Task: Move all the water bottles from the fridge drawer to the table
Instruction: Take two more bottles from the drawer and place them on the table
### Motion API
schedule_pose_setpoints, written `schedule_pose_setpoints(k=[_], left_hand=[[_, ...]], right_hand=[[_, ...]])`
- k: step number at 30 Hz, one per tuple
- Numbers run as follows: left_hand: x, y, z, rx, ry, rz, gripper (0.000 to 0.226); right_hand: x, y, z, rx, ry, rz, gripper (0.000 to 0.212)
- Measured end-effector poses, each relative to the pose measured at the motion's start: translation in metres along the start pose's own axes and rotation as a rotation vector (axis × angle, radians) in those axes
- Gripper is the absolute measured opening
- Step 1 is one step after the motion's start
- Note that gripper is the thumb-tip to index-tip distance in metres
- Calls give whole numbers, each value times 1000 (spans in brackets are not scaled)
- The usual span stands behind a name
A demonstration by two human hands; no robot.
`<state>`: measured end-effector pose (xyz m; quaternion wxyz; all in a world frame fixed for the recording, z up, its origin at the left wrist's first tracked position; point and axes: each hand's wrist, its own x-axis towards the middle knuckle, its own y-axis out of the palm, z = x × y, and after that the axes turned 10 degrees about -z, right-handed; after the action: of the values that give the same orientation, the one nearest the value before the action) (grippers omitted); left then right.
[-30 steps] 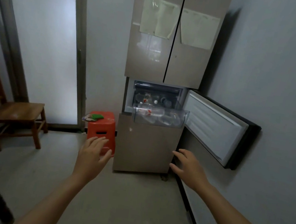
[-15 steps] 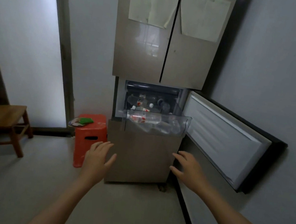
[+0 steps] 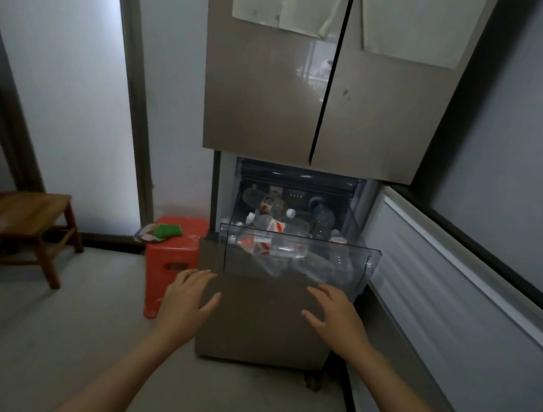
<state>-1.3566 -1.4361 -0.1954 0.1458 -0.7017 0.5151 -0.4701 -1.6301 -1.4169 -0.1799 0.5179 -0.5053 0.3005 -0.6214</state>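
Bottles: clear, some red-labelled, lying jumbled in the drawer, which stands pulled out of the fridge.
Left hand: grip spread, empty, just below the drawer front.
Right hand: grip spread, empty, likewise.
Door: open, right.
Stool: red, left of fridge.

Clear plastic fridge drawer stood pulled out, front wall see-through. Water bottles lay heaped inside on their sides: clear plastic, red-and-white labels, white caps. One lay along the front wall, label facing out. Others were piled behind it toward the back — count not readable.
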Motion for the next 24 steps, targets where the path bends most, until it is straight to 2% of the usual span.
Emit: schedule_pose_setpoints(k=[7, 17, 24], left_hand=[[41, 49, 26, 43, -16, 68, 40], [172, 124, 68, -49, -34, -15, 35], [239, 165, 89, -66, 15, 74, 32]], right_hand=[[49, 37, -27, 7, -8, 76, 54], [198, 72, -39, 32, -8, 39, 52], [277, 104, -43, 106, 75, 80, 49]])
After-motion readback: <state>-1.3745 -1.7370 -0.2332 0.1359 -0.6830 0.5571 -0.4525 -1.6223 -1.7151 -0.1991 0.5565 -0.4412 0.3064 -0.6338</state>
